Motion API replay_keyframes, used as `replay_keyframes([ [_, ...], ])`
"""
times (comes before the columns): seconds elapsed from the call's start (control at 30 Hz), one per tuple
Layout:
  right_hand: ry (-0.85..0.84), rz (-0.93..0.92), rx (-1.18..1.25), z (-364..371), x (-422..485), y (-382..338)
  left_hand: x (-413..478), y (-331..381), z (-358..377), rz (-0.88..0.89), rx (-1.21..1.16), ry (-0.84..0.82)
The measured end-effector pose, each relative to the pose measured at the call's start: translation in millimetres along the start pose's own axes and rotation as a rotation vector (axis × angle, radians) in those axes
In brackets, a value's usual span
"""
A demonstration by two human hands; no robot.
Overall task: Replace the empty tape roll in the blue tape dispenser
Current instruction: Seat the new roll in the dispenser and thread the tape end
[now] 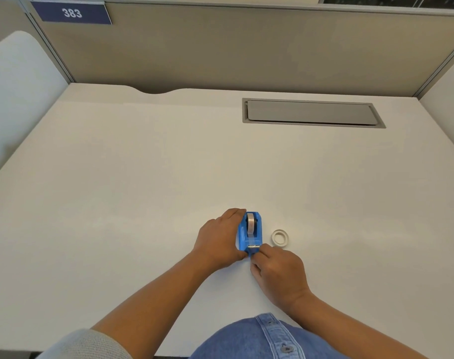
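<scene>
The blue tape dispenser stands on the white desk, near the front middle. A roll of clear tape sits in it, and a strip runs down to the metal cutter. My left hand wraps the dispenser's left side and holds it. My right hand is at the cutter end, fingertips pinched on the tape's free end. An empty white tape core lies flat on the desk just right of the dispenser.
A grey cable hatch is set into the desk at the back right. Beige partition walls close the back and sides, with a blue sign reading 383 at the top left.
</scene>
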State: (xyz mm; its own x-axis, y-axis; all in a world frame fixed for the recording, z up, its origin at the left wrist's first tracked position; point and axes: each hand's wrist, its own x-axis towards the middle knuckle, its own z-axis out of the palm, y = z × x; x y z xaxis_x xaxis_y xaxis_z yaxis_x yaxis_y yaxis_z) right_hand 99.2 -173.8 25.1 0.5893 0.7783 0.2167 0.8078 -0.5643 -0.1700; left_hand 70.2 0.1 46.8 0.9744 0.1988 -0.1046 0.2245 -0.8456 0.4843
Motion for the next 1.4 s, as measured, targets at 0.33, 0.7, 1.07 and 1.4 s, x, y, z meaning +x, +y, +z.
replay_keyframes([
  [0.33, -0.034, 0.424, 0.464, -6, -19, 10, -1, -1, 1, -0.001, -0.011, -0.009],
  [0.7, -0.053, 0.5, 0.596, -9, 7, 16, 0, -1, 5, -0.018, -0.028, 0.006],
  [1.07, -0.181, 0.405, 0.327, -12, 22, 15, 3, -1, 6, -0.026, -0.065, 0.027],
  [1.4, -0.222, 0.435, 0.314, -14, 22, 11, 2, 1, 5, -0.029, -0.05, 0.029],
])
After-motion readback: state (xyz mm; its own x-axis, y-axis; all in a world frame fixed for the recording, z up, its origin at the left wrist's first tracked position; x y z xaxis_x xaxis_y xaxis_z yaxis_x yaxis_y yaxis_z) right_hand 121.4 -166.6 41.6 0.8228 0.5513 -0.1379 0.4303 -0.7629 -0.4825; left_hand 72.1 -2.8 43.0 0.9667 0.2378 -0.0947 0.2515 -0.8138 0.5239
